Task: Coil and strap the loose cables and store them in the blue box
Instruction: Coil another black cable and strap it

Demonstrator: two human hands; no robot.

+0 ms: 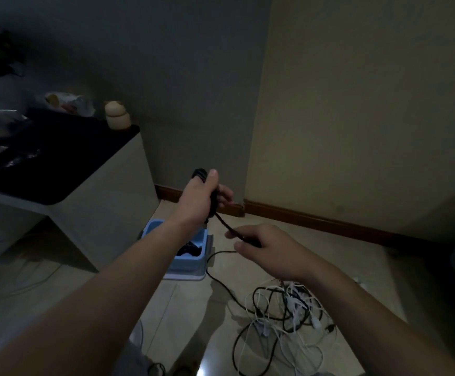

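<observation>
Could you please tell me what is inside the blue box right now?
A dark coiled bundle of cable lies inside the blue box. The left forearm covers the box's left part, so anything there cannot be seen.

Box (pixel 188 263) at 7 o'clock: light blue. Coils (pixel 191 248) inside: black. Held cable (pixel 225 223): black. Tangle (pixel 288 308) at 5 o'clock: white and black mixed. Floor (pixel 193 308): glossy beige tile, thin grout lines. Skirting (pixel 315 219): reddish brown. Right wall (pixel 356 104): cream-yellow. Left wall (pixel 166 63): grey. Table (pixel 58 172) at 9 o'clock: black top, off-white sides. Jar (pixel 117 116) on it: beige.
</observation>
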